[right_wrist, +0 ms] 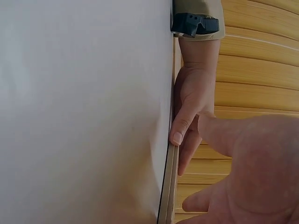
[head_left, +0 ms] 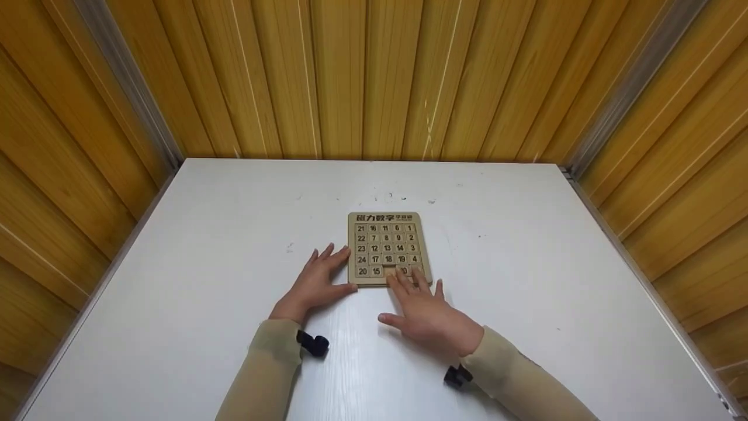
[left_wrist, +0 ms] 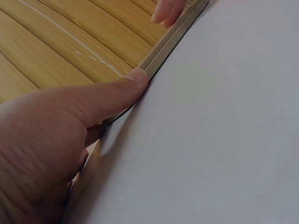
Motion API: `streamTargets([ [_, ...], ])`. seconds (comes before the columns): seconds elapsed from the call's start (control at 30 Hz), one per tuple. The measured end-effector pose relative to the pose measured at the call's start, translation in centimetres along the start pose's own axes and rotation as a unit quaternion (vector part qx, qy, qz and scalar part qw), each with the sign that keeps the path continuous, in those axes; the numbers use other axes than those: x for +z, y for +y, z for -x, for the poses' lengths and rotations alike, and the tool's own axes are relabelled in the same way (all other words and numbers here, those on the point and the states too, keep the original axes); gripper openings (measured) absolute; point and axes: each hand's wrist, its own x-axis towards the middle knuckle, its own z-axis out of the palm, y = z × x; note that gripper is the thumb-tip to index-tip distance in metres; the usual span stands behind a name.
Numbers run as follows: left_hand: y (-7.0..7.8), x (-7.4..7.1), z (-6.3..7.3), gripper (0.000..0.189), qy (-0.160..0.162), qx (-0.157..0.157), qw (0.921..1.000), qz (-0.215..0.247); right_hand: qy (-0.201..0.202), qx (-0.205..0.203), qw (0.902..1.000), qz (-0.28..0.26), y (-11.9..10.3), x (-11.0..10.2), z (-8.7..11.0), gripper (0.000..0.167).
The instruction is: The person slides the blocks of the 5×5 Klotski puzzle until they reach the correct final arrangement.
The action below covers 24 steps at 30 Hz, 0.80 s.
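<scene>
A wooden number slide puzzle (head_left: 383,218) lies flat on the white table, its square tiles marked with black numbers. In its bottom row a bare slot (head_left: 390,270) sits between tile 15 (head_left: 376,271) and tile 10 (head_left: 404,270). My left hand (head_left: 315,283) grips the puzzle's near left corner, thumb on the near edge and fingers along the left side. In the left wrist view that thumb (left_wrist: 117,95) presses the frame's edge. My right hand (head_left: 429,313) reaches over the near right edge with extended fingers touching the bottom row. Its fingers cover the last tile there; the thumb points left, off the puzzle.
The white table (head_left: 245,210) extends around the puzzle, with small dark marks beyond it. Yellow wood-look panels (head_left: 362,76) stand behind and at both sides, with metal posts at the corners. Black devices are strapped at the left wrist (head_left: 315,345) and right wrist (head_left: 457,375).
</scene>
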Motion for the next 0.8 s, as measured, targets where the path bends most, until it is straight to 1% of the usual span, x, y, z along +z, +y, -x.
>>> streamTargets([
  [0.07,0.0,0.0,0.0,0.088,-0.003,-0.007,1.0,-0.004,-0.001,-0.009,1.0,-0.002,-0.5,0.1,-0.2,0.092],
  [0.2,0.1,0.0,0.0,0.089,-0.005,-0.007,0.9999,-0.008,-0.005,-0.027,0.9996,0.002,-1.6,0.4,-0.6,0.092],
  [0.4,0.1,0.0,0.0,0.089,-0.003,0.001,1.0,-0.007,-0.021,-0.032,0.9992,0.008,-2.7,0.6,-1.3,0.092],
  [0.53,0.0,0.0,0.0,0.088,-0.004,0.004,1.0,-0.008,-0.025,-0.034,0.999,0.018,-2.9,0.7,-1.5,0.092],
  [0.67,0.0,0.0,0.0,0.088,-0.005,0.007,0.9999,-0.014,-0.019,-0.036,0.9989,0.025,-2.7,0.6,-1.5,0.092],
  [0.8,0.0,0.0,0.0,0.088,-0.006,0.001,0.9999,-0.013,-0.016,-0.032,0.9991,0.024,-2.4,0.6,-1.4,0.093],
])
